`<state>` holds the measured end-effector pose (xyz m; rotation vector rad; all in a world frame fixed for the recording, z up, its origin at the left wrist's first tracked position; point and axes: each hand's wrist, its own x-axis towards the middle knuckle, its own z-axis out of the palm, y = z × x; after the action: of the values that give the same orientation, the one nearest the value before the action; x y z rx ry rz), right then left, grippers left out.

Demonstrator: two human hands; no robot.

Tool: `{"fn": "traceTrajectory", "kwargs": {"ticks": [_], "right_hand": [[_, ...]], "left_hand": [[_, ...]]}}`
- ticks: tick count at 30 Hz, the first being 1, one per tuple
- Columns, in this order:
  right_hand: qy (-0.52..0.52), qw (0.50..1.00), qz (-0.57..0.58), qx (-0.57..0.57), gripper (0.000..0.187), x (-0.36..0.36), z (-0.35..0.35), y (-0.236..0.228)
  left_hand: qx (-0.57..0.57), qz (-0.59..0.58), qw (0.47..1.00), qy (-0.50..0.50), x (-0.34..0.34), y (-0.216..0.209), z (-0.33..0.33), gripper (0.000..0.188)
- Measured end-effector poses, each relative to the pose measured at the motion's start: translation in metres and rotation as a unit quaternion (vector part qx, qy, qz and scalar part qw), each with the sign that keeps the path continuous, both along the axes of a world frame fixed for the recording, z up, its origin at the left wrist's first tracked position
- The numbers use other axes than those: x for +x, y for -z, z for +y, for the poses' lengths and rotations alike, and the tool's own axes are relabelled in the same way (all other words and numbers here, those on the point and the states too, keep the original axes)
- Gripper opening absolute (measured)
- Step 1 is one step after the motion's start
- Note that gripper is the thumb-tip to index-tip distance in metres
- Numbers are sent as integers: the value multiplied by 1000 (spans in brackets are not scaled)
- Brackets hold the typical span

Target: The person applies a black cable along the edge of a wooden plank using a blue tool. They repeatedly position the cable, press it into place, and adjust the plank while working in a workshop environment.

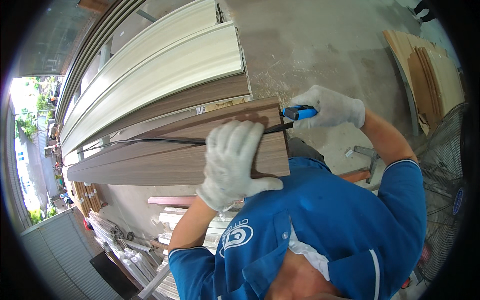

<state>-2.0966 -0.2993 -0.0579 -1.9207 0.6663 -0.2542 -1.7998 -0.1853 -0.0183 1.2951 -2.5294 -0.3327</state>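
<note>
A long brown wood-grain panel [175,167] runs from the far left to its cut end in front of my body. Along its face lies a thin black flexible strip [165,141], which passes under my left hand [232,160]. That gloved hand rests flat on the panel, fingers stretched and thumb apart. Just beyond the panel's end, my gloved right hand [330,106] is closed round a blue-and-black utility knife [301,113]. No blade can be made out. The end of the strip [280,128] sticks out past the panel, just below the knife.
Cream-coloured panels [165,70] and another brown panel [200,98] lie alongside, on the far side. Brown boards [430,80] stand at the right, near a large fan [442,185]. Wrapped profiles [135,260] are stacked at lower left.
</note>
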Motion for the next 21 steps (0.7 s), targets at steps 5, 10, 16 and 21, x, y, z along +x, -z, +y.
{"fn": "traceTrajectory", "kwargs": {"ticks": [5, 10, 16, 21], "right_hand": [[1, 997, -22, 74, 25, -2, 4, -8], [-105, 992, 36, 55, 20, 1, -28, -19], [-170, 977, 51, 119, 21, 13, -55, -15], [-191, 967, 91, 143, 21, 15, -63, -22]], "left_hand": [[-7, -13, 1000, -12, -36, -3, 1, 107], [40, -33, 999, -8, -38, -9, -6, 101], [44, -48, 998, 10, -42, -13, -17, 96], [63, -50, 996, 26, -45, -16, -21, 93]]}}
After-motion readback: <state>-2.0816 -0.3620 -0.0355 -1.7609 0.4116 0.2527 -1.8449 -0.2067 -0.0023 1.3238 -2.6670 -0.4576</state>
